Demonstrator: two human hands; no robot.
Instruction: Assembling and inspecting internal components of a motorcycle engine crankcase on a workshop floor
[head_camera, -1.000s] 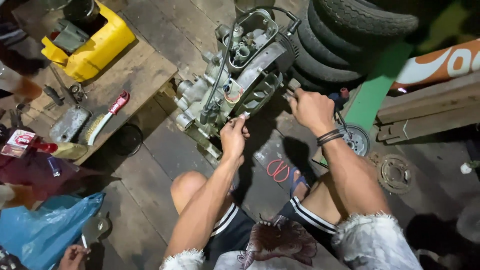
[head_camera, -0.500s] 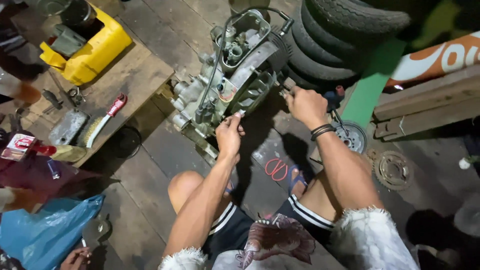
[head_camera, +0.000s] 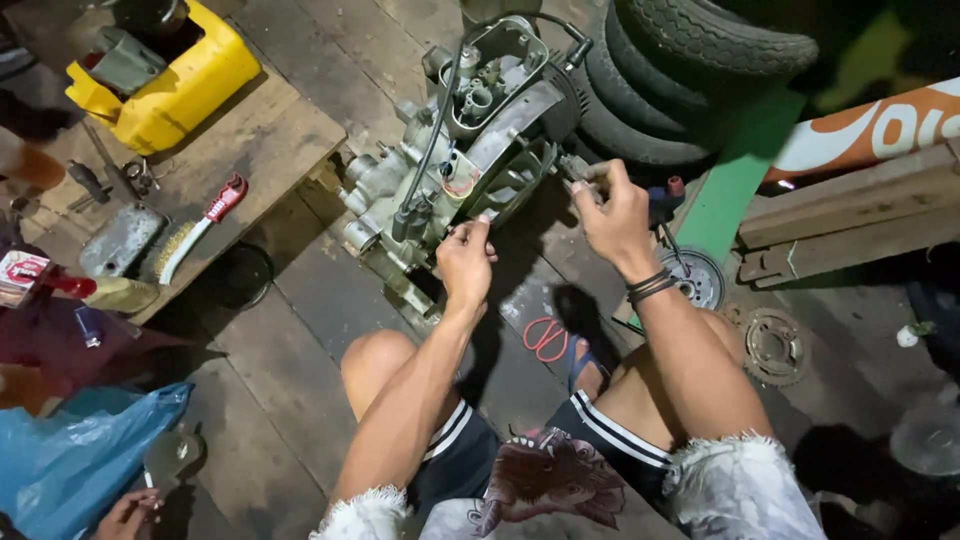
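Right now a grey engine block (head_camera: 455, 165) lies tilted on the dark plank floor (head_camera: 300, 330), just in front of the person's knees and leaning toward a stack of tyres (head_camera: 660, 80). The left hand (head_camera: 465, 262) is pinched shut on a small part at the near edge of the casing, though what it grips is too small to tell. The right hand (head_camera: 612, 210) is closed around a short metal tool or fitting (head_camera: 578, 168) held against the engine's right side. As a judgement, the main risk is the block rocking or sliding: it rests on an uneven base with nothing bracing it, so a hard pull from either hand could tip it onto the sandalled foot (head_camera: 585, 365) just below. The pinched piece could also slip from the fingers and vanish into the gaps between the planks. The engine looks worn and grimy, cast in dull aluminium, with an open upper housing showing round ports, and a black cable (head_camera: 440, 120) looping across it to a plug on its front. To the left, a raised wooden platform (head_camera: 270, 140) carries a yellow container (head_camera: 165, 75) and a red-handled wire brush (head_camera: 200, 225).
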